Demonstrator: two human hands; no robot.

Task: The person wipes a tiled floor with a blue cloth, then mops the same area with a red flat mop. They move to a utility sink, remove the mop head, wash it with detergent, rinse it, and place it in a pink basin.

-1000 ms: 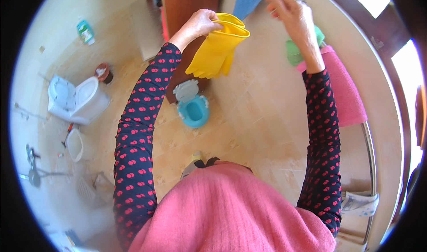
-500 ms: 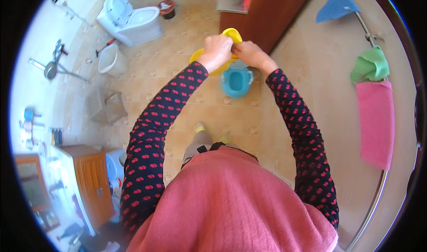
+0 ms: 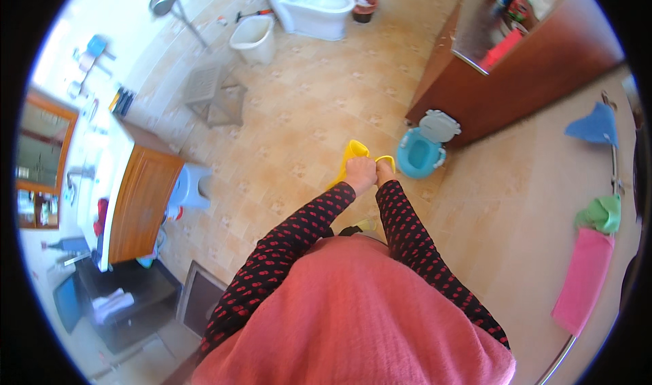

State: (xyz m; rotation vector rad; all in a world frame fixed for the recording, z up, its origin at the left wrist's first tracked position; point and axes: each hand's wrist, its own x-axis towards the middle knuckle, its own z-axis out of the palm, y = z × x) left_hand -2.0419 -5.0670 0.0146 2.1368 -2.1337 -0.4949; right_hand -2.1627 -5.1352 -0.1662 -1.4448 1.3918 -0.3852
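Note:
Close together in front of my body, both hands grip a bright yellow, soft-looking thing [image 3: 352,149]; its kind is unclear. My left hand [image 3: 360,173] is closed around it, with one part rising above the fist and another hanging down to the left. Partly behind it, my right hand [image 3: 384,172] is also closed, and a thin yellow loop shows above it. Just right of my hands, a blue child's potty [image 3: 418,155] stands on the floor with its pale lid [image 3: 440,125] raised.
A brown cabinet [image 3: 502,93] stands beyond the potty. Blue, green and pink cloths hang on a rail [image 3: 616,171] at the right. Toward the far left are a toilet [image 3: 316,18], a white bin [image 3: 255,40] and a grey stool [image 3: 214,93]. A wooden vanity [image 3: 146,202] stands left.
My view has turned toward the left. My hands have drawn closer to my body and to each other, still holding the yellow thing. The potty now appears to their right.

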